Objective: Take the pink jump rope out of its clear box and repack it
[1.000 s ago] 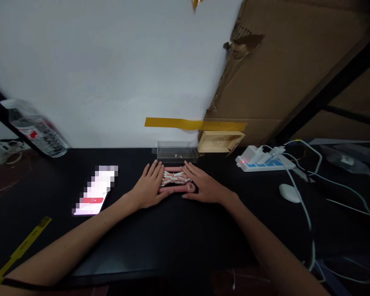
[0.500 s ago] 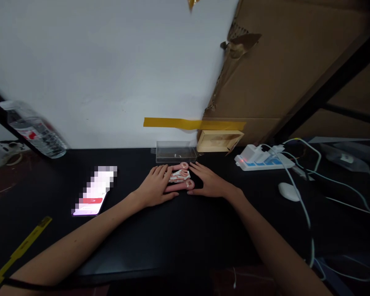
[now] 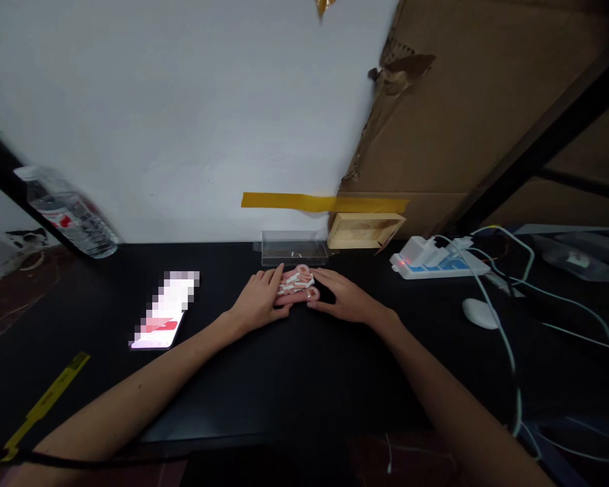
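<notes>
A small cluster of pink and white pieces point(image 3: 295, 285) lies on the black table, with pink round-ended parts at its right side. My left hand point(image 3: 256, 299) is around its left end, fingers over and beside the pieces. On the right, my right hand point(image 3: 346, 297) has its fingertips at the round ends, with thumb and fingers apart. The left fingers hide part of the cluster. Just behind stands a clear plastic box point(image 3: 294, 251).
A lit phone point(image 3: 165, 314) lies at the left, near a leaning water bottle point(image 3: 74, 216). Behind is a shallow wooden box point(image 3: 365, 231). To the right are a power strip point(image 3: 436, 264) with cables and a white mouse point(image 3: 480, 313). A yellow strap point(image 3: 51, 399) lies front left.
The pink round-ended parts have come closer together around the white pieces, and both hands have drawn in slightly. The whole view has shifted a little.
</notes>
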{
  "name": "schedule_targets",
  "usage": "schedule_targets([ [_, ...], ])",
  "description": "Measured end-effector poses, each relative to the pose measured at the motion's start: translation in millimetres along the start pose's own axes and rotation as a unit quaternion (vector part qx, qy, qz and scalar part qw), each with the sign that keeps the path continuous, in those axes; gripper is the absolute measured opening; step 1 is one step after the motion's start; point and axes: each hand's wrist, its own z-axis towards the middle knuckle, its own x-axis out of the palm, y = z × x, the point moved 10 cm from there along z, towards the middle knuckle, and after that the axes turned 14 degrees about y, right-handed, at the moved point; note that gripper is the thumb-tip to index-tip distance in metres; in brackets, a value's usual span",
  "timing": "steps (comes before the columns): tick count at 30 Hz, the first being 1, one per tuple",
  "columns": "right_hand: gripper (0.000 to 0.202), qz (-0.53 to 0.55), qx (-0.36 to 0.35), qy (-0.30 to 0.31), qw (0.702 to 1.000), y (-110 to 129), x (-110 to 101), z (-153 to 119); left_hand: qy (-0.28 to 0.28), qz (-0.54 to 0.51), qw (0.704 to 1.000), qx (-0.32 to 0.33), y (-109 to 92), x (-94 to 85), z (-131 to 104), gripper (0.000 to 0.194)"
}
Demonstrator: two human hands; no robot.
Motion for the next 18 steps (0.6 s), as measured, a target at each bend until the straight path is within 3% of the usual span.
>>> schedule_targets([
  [3, 0.078, 0.022, -0.016, -0.005, 1.0, 6, -2, 0, 0.012, 0.015, 0.999, -0.032, 2, 1.1, 0, 0.076],
  [6, 0.075, 0.075, -0.024, -0.007, 0.997, 6, -6, -2, -0.005, -0.017, 0.997, -0.071, 10, -6.4, -2, 0.057],
  [8, 0.072, 0.145, -0.03, -0.025, 0.989, 2, -11, -3, -0.034, -0.104, 0.991, -0.078, 16, -16.0, -4, 0.045],
  [10, 0.073, 0.242, -0.036, -0.058, 0.968, -4, -17, -1, -0.054, -0.264, 0.959, -0.091, 25, -22.1, -6, 0.036],
  [12, 0.081, 0.347, -0.04, -0.088, 0.933, -10, -21, 7, -0.043, -0.473, 0.873, -0.114, 32, -15.6, -7, 0.027],
  [14, 0.09, 0.441, -0.04, -0.091, 0.892, -9, -19, 22, -0.014, -0.668, 0.738, -0.093, 21, -6.0, -4, 0.026],
  [16, 0.088, 0.511, -0.061, -0.055, 0.856, 8, -16, 44, 0.023, -0.784, 0.618, -0.053, 3, -1.8, -2, 0.028],
  [18, 0.083, 0.564, -0.085, -0.01, 0.821, 31, -13, 66, 0.073, -0.835, 0.545, -0.032, -14, 2.8, -2, 0.026],
])
